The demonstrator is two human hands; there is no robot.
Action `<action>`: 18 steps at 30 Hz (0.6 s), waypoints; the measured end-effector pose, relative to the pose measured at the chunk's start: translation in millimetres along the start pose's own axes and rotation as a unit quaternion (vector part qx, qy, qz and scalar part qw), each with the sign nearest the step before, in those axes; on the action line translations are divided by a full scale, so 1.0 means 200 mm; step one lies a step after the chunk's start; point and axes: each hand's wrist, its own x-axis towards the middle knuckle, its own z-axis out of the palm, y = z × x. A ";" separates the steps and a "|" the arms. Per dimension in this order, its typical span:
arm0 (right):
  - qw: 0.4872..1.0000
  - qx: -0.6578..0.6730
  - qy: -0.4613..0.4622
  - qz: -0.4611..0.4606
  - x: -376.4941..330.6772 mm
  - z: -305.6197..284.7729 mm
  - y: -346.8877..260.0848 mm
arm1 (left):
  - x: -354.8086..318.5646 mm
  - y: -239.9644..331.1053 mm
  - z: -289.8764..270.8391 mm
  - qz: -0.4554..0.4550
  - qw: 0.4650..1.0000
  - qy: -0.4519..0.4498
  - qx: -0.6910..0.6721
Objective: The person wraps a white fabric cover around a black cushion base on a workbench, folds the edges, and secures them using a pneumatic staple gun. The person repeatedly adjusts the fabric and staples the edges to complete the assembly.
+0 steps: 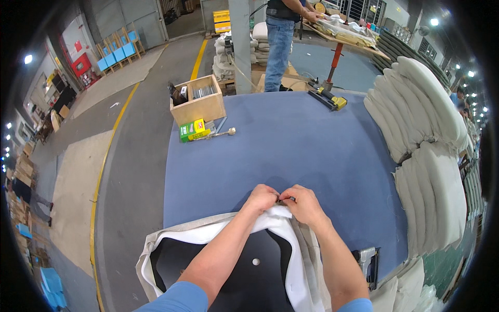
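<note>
Two hands at the edge of a beige fabric cover with white padding (294,255), wrapped around a flat black panel (260,286).
The left hand (263,197) and right hand (303,204) pinch its far edge on the blue-topped desk (275,138). Far left, an open light-wood box (201,110) contains grey strips (204,91); a green-and-yellow carton (192,130) lies just beside it.

Gray floor (130,171) with yellow lines (199,58) — a pillar (241,52), blue-and-wood chairs (128,49) near a wall (148,21), bright lamps (434,22).
</note>
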 end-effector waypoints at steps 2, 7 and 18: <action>0.999 -0.013 -0.042 -0.012 0.02 0.00 0.03 | 0.00 0.00 0.01 0.006 1.000 0.007 0.005; 0.993 -0.065 -0.089 -0.050 0.07 0.01 0.03 | 0.02 -0.02 0.00 -0.008 1.000 0.017 0.005; 0.983 -0.116 -0.113 -0.089 0.03 0.01 0.03 | 0.02 0.00 0.02 -0.022 0.999 0.022 -0.018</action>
